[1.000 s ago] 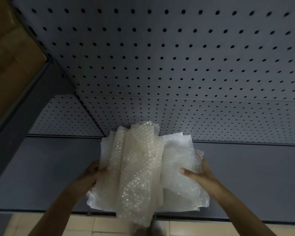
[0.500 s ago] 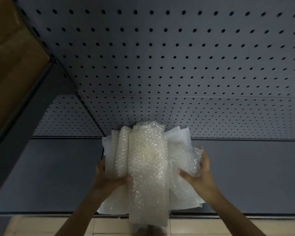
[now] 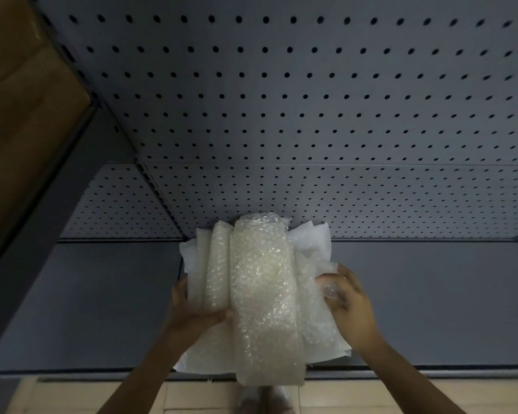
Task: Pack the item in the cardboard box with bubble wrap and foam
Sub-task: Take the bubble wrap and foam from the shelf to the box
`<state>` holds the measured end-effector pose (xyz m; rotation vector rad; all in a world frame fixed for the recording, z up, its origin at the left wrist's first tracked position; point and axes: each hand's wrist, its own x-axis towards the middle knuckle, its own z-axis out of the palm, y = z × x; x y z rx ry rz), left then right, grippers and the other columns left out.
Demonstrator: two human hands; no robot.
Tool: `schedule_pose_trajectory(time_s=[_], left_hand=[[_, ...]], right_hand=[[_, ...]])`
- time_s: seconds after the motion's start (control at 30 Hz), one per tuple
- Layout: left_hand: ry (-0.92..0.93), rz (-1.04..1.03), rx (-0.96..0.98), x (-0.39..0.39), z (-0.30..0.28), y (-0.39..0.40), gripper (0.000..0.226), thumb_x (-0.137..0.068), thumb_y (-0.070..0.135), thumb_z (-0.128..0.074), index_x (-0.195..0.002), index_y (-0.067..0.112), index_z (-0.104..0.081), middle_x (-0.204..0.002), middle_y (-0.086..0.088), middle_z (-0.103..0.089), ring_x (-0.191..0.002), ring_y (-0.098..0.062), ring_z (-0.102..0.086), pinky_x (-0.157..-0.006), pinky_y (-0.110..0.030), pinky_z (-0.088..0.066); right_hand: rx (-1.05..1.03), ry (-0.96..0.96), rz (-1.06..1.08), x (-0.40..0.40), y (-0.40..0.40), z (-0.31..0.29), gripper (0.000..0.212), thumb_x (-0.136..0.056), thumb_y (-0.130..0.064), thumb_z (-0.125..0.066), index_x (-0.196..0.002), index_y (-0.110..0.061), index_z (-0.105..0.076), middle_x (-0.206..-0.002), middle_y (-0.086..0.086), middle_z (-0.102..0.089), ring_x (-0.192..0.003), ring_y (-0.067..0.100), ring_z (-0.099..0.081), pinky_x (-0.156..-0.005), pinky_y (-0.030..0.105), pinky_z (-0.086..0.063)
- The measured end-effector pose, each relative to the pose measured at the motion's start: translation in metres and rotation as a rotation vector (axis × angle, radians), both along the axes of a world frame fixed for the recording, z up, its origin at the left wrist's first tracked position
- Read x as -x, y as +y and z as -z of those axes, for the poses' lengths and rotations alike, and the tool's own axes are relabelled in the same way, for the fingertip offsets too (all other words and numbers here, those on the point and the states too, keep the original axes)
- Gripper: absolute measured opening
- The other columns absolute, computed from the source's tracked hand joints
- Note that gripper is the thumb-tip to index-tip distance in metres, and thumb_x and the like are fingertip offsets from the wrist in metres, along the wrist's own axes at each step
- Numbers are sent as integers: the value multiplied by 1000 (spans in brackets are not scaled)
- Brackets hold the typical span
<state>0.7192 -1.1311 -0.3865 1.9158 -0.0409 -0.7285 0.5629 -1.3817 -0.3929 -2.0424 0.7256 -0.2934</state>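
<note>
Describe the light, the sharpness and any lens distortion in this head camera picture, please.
Head view: dim, bluish light; the translucent bubble wrap bundle is the brightest thing, glinting softly. Head view: the left hand and right hand look slightly soft. Head view: the grey perforated metal panel fans outward, a wide-angle effect; the brown cardboard surface lies in shadow.

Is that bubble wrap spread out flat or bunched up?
Bunched up. The bubble wrap stands in thick folds over white foam sheets, gripped by the left hand and right hand.
</note>
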Motion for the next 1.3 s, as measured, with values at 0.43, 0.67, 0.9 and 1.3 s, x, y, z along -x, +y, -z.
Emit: schedule_pose_trajectory(time_s=[0.43, 0.67, 0.9, 1.3], left_hand=[[84, 7, 39, -1, -8, 1, 142, -22, 56, -84, -145, 25, -21, -124, 10, -34, -112, -13, -42, -86, -33, -44], [36, -54, 59, -1, -2, 1, 115, -54, 17, -92, -146, 18, -22, -122, 8, -32, -113, -13, -38, -87, -36, -43], [59, 2, 37, -2, -7, -1, 114, -61, 12, -89, -149, 20, -16, -134, 1, -36, -112, -14, -41, -84, -31, -46], [86, 208, 7, 7, -32, -36, 143, -23, 63, -89, -145, 37, -19, -149, 3, -35, -132, -22, -43, -102, -47, -46]], right_hand=[[-226, 158, 144, -13, -2, 8, 51, -73, -18, -81, -117, -26, -57, -122, -11, -46, -105, 8, -51, -64, 1, -39], [-412, 11, 173, -9, -3, 10, 87, -68, -6, -83, -135, -36, -36, -117, -20, -45, -101, -1, -50, -71, 7, -46], [-401, -23, 128, 2, -3, 9, 71, -70, -4, -81, -125, -36, -50, -117, -31, -50, -100, -25, -50, -77, 0, -47], [-305, -85, 248, 48, -21, -21, 68, -68, -8, -83, -123, -36, -54, -118, -25, -58, -109, 4, -61, -93, 41, -55]])
